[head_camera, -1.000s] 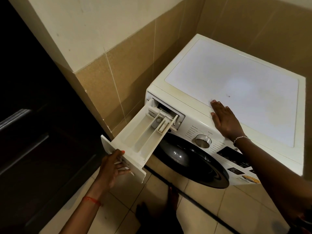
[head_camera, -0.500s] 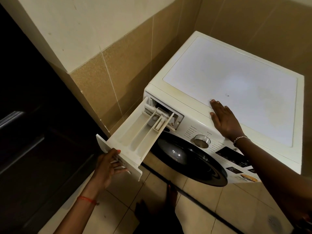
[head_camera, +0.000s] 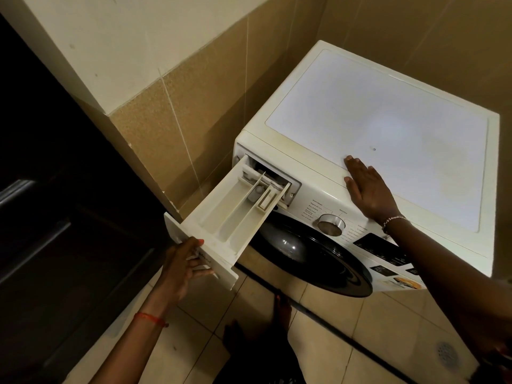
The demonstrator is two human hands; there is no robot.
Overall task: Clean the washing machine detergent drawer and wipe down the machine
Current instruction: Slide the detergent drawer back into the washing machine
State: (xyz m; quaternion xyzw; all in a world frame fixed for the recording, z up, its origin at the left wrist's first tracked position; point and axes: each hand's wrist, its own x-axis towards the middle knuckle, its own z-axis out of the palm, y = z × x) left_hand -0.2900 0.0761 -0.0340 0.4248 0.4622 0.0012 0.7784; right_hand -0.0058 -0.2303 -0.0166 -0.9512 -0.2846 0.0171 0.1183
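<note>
A white front-loading washing machine (head_camera: 388, 112) stands in a tiled corner, its dark round door (head_camera: 313, 256) shut. Its cream detergent drawer (head_camera: 230, 214) is pulled far out of the slot at the top left of the front panel, showing three long compartments. My left hand (head_camera: 184, 266) grips the drawer's front panel from below, thumb on its upper edge. My right hand (head_camera: 368, 187) lies flat, fingers together, on the machine's top near the front edge, above the silver dial (head_camera: 331, 224).
A tiled wall (head_camera: 199, 112) runs close along the drawer's left side. A dark wooden door (head_camera: 55, 217) fills the left. My bare feet (head_camera: 282, 303) stand on the tiled floor in front of the machine, with a floor drain (head_camera: 446, 354) at the lower right.
The drawer has slid a little further out of its slot with my left hand on its front. My right hand has stayed flat on the machine's top.
</note>
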